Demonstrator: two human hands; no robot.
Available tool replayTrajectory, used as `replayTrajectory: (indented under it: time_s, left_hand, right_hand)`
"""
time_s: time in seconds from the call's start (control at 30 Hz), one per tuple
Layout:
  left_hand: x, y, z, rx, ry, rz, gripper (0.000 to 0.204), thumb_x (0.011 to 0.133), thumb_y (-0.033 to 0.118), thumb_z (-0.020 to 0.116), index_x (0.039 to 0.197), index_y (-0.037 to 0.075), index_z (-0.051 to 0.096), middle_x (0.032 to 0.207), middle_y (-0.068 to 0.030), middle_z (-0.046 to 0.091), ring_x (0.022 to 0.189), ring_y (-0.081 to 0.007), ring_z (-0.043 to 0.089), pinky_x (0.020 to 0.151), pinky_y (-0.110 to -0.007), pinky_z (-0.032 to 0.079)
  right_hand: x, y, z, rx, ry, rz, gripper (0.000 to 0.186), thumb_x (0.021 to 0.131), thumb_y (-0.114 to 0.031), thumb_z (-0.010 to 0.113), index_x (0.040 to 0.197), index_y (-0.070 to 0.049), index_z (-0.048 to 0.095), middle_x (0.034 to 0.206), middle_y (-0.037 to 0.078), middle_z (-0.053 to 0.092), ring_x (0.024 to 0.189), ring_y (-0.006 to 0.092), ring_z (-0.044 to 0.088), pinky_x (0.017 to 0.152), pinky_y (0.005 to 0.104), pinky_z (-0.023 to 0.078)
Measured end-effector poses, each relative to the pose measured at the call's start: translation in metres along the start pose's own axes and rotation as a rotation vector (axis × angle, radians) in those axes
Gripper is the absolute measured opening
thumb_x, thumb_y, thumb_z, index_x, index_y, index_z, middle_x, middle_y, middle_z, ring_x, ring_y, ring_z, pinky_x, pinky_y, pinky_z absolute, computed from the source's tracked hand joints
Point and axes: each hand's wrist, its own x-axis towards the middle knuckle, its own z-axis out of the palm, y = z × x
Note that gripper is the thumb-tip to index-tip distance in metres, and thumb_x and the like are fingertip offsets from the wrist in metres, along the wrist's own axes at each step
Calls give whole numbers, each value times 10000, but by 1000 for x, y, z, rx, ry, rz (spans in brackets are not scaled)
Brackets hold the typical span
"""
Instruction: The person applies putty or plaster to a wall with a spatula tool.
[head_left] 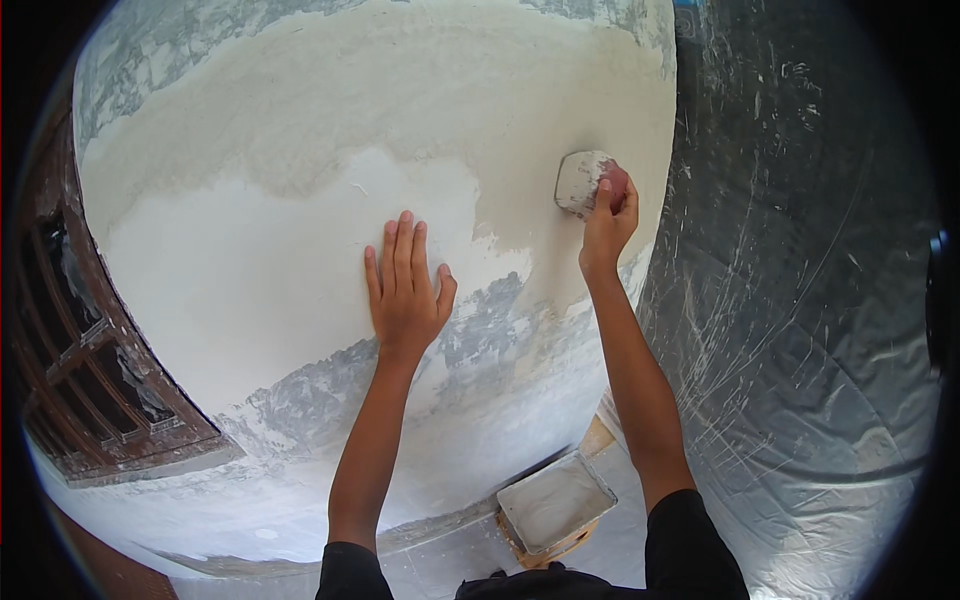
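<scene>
My left hand [404,295] lies flat against the wall with its fingers spread, over a patch of smooth white putty [240,270]. Farther up and to the right, my right hand [611,225] grips a putty scraper [582,184] by its reddish part. The scraper's broad face is smeared with whitish putty, and it is held against or very close to the wall; contact cannot be made out. Around it the wall coat [530,120] is beige and looks damp. Bluish-grey patches [320,395] show along the lower border of the white area.
Below, near my body, a rectangular tray [510,500] of whitish putty rests on a wooden stool [570,545]. A brown wooden window frame [130,455] with bars is set in the wall at left. Dark, splattered plastic sheeting [770,350] hangs and spreads on the right.
</scene>
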Motion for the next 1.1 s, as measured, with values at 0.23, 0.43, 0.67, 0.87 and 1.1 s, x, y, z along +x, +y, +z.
replayTrajectory:
  time_s: [0.23, 0.43, 0.67, 0.87, 1.1]
  left_hand:
    - [-4, 1, -2, -13, -22, -5, 592, 896, 207, 595, 1440, 12, 465, 1549, -118, 430, 1463, -274, 369, 1216, -502, 194]
    - [-4, 4, -2, -46, -28, -2, 602, 892, 201, 600, 1447, 16, 459, 1555, -116, 421, 1471, -270, 353, 1219, -504, 186]
    - [-14, 15, -1, -50, -72, -46, 633, 893, 186, 595, 1476, 12, 420, 1573, -124, 391, 1488, -282, 319, 1219, -523, 170]
    - [-19, 32, -5, -78, -119, -75, 685, 893, 174, 584, 1510, -4, 347, 1602, -153, 324, 1510, -319, 252, 1218, -540, 163]
    - [-39, 66, -16, -110, -198, -177, 681, 881, 136, 594, 1502, -12, 357, 1603, -169, 313, 1501, -341, 263, 1216, -537, 187]
  right_hand:
    - [-38, -15, 12, -24, -387, -118, 356, 1007, -166, 629, 1326, -24, 562, 1265, 95, 598, 1183, 162, 559, 1043, 315, 423]
    - [-3, 3, -13, -9, -1, 65, 334, 1005, -145, 615, 1310, -19, 559, 1233, 84, 605, 1090, 170, 598, 984, 319, 467]
    - [-40, -2, -11, 105, -276, 42, 358, 997, -145, 637, 1318, -13, 550, 1242, 80, 633, 1109, 148, 606, 990, 298, 461]
    - [-38, 14, -20, -29, -251, 100, 370, 990, -132, 642, 1324, -2, 548, 1152, 76, 673, 1065, 147, 623, 949, 301, 478]
    - [-26, 30, -114, 91, 54, 372, 395, 994, -114, 634, 1350, 2, 509, 1227, 102, 651, 1104, 169, 616, 972, 293, 474]
